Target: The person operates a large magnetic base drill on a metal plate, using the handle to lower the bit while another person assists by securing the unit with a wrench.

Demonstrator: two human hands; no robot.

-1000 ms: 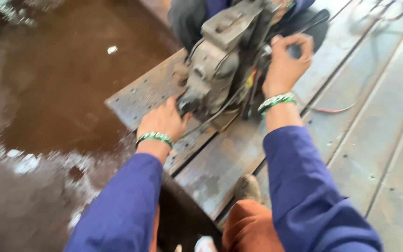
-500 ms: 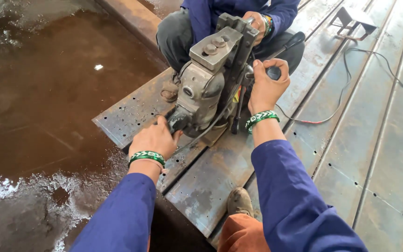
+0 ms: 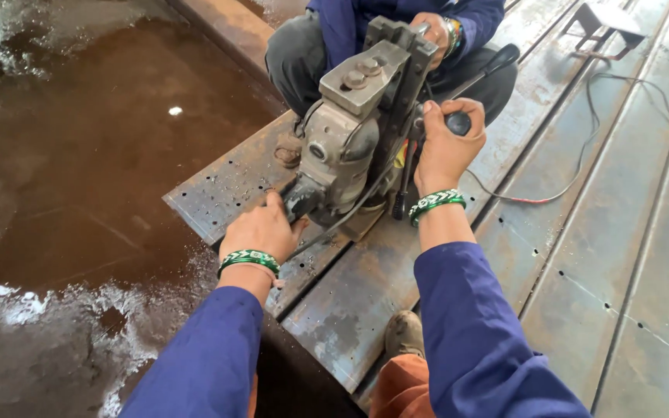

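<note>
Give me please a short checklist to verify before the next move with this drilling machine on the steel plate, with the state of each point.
1. Left hand steadies the machine at its lower front: ok.
2. Right hand closed on the black knob of the feed handle: ok.
3. Machine base flat on the steel plate: cannot tell, base mostly hidden.
4. Cable away from the drilling point: ok, it trails off to the right.
5. Other person crouching clear of the machine: not ok, very close behind it.
6. Gloves on hands: not ok, both bare.
</note>
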